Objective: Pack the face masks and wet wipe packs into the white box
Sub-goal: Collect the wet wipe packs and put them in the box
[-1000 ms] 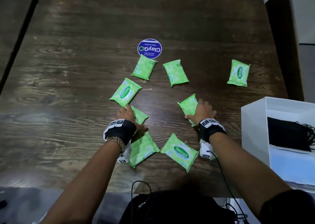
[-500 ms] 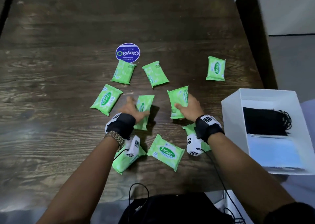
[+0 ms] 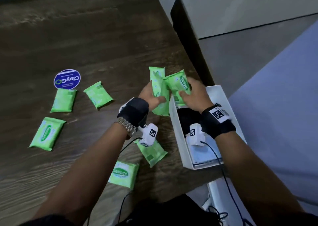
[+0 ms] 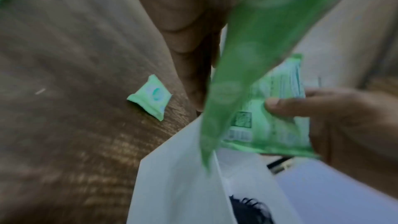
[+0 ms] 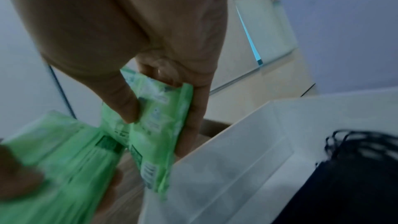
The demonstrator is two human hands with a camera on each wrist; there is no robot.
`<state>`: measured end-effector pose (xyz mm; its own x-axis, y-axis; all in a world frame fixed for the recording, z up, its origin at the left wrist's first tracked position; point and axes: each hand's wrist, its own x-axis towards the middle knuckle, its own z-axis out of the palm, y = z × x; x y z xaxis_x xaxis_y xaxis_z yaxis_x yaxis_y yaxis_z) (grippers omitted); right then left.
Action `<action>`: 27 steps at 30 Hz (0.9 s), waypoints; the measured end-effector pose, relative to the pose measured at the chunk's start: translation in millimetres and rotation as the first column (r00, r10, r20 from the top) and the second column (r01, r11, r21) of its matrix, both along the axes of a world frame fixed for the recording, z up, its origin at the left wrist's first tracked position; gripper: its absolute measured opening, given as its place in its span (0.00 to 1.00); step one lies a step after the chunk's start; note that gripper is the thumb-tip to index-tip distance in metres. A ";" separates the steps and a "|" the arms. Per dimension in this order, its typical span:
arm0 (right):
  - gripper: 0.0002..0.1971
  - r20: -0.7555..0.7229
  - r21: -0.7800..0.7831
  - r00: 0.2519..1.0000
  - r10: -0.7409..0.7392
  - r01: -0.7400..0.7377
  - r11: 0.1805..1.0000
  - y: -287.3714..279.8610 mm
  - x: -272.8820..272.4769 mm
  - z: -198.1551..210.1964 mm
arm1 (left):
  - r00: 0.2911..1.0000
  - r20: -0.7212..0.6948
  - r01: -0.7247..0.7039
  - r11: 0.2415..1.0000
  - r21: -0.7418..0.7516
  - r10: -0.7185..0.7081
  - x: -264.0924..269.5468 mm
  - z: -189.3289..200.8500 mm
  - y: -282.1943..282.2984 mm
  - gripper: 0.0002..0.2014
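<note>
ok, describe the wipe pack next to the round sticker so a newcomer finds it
On the dark wood table, find the round blue ClayGo sticker. The wipe pack lies just below, touching its edge. Its plain back faces up; the pack beside it sits clear of the sticker.

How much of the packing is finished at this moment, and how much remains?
Done: black face masks and pale blue ones already lie in the white cardboard box. In hand: the left hand and right hand each grip a green wet wipe pack over the box's far end. Left: at least five green packs on the wooden table, for example one near the round blue sticker.
</note>
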<state>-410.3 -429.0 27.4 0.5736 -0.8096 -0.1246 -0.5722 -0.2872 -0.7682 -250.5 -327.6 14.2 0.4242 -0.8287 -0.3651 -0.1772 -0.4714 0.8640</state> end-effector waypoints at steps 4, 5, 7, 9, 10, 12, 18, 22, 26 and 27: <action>0.15 -0.074 -0.014 0.981 -0.178 0.177 0.984 -48.6 -47.9 2.1 | 0.816 0.510 0.227 0.962 0.151 -0.272 -36.3 16.2 -53.6 0.18; 0.14 -0.088 -0.007 0.971 -0.224 0.224 0.975 -58.1 -58.2 0.6 | 0.757 0.573 0.249 0.950 0.190 -0.313 -45.6 21.6 -63.8 0.15; 0.12 -0.120 -0.015 0.955 -0.273 0.273 0.962 -71.7 -74.8 -3.3 | 0.662 0.648 0.283 0.927 0.247 -0.375 -63.3 31.6 -81.4 0.12; 0.08 -0.156 -0.050 0.947 -0.279 0.275 0.960 -80.1 -85.4 -6.0 | 0.589 0.682 0.309 0.901 0.305 -0.433 -77.6 36.2 -96.8 0.13; 0.08 -0.156 -0.075 0.944 -0.291 0.283 0.956 -84.0 -90.2 -6.7 | 0.542 0.688 0.329 0.875 0.354 -0.483 -84.9 36.2 -103.3 0.14; 0.10 -0.099 -0.117 0.926 -0.364 0.353 0.928 -89.5 -100.7 -7.4 | 0.446 0.688 0.370 0.818 0.440 -0.572 -98.8 31.3 -114.3 0.14; 0.12 -0.010 -0.112 0.953 -0.302 0.299 0.948 -93.6 -111.8 -10.9 | 0.284 0.677 0.495 0.709 0.502 -0.679 -124.4 21.8 -132.9 0.17; 0.14 0.001 -0.110 0.961 -0.276 0.274 0.955 -94.1 -109.9 -11.0 | 0.210 0.673 0.526 0.662 0.534 -0.709 -139.5 22.1 -143.1 0.16; 0.20 0.013 -0.106 0.967 -0.255 0.255 0.961 -97.8 -109.6 -15.8 | 0.156 0.697 0.514 0.660 0.547 -0.700 -154.3 16.4 -142.8 0.15; 0.21 0.018 -0.103 0.969 -0.247 0.247 0.963 -98.9 -109.1 -17.3 | 0.127 0.701 0.511 0.652 0.560 -0.702 -157.6 12.7 -140.2 0.14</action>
